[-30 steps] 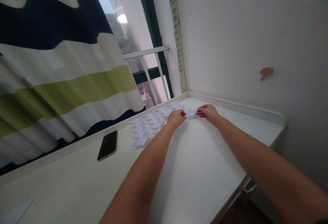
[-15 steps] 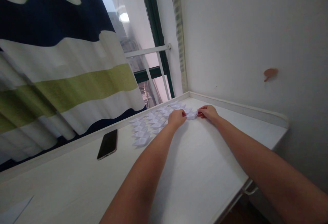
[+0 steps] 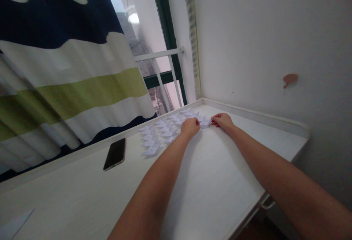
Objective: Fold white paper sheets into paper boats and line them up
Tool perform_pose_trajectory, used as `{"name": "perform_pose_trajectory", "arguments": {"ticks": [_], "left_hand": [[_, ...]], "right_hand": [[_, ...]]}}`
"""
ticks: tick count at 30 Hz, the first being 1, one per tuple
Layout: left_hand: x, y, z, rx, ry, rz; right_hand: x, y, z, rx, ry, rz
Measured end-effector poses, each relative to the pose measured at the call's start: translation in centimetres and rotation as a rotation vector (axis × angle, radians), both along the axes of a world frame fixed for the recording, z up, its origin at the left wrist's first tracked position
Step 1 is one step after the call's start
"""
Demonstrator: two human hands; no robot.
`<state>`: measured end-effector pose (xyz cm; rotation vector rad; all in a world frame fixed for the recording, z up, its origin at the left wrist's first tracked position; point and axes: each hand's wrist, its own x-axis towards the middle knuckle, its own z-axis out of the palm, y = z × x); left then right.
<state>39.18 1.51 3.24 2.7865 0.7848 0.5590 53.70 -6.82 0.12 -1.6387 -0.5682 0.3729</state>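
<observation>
Both my hands are at the far end of the white table [image 3: 217,181], at either side of a small folded white paper boat [image 3: 205,123]. My left hand [image 3: 190,126] pinches its left end, fingers closed. At the other end, the fingertips of my right hand [image 3: 222,120] are closed on the paper's tip. Several more folded paper boats [image 3: 151,143] lie in rows to the left, close together with their points turned sideways. My left hand and forearm hide some of them.
A black phone [image 3: 114,154] lies flat left of the rows. A sheet of white paper [image 3: 16,225] shows at the lower left. A low rim [image 3: 255,117] runs along the table's back by the wall. A striped curtain [image 3: 68,86] hangs beside the window.
My right hand has shifted very slightly left. Both hands stay at the same paper boat, and the view has moved a touch.
</observation>
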Motion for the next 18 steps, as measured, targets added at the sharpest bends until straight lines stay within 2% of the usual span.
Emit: {"name": "perform_pose_trajectory", "arguments": {"ticks": [9,13,15,18], "left_hand": [[-0.1,0.1,-0.2,0.012,-0.050,-0.056],[-0.4,0.2,-0.2,0.053,-0.132,-0.067],[-0.7,0.3,0.0,0.056,-0.184,-0.062],[-1.7,0.7,0.4,0.048,-0.241,-0.063]], "right_hand": [[-0.2,-0.1,-0.1,-0.001,-0.024,-0.010],[0.0,-0.1,-0.2,-0.026,-0.052,-0.028],[0.2,-0.2,-0.2,-0.053,-0.120,-0.075],[0.6,-0.6,-0.1,-0.091,-0.334,-0.202]]}}
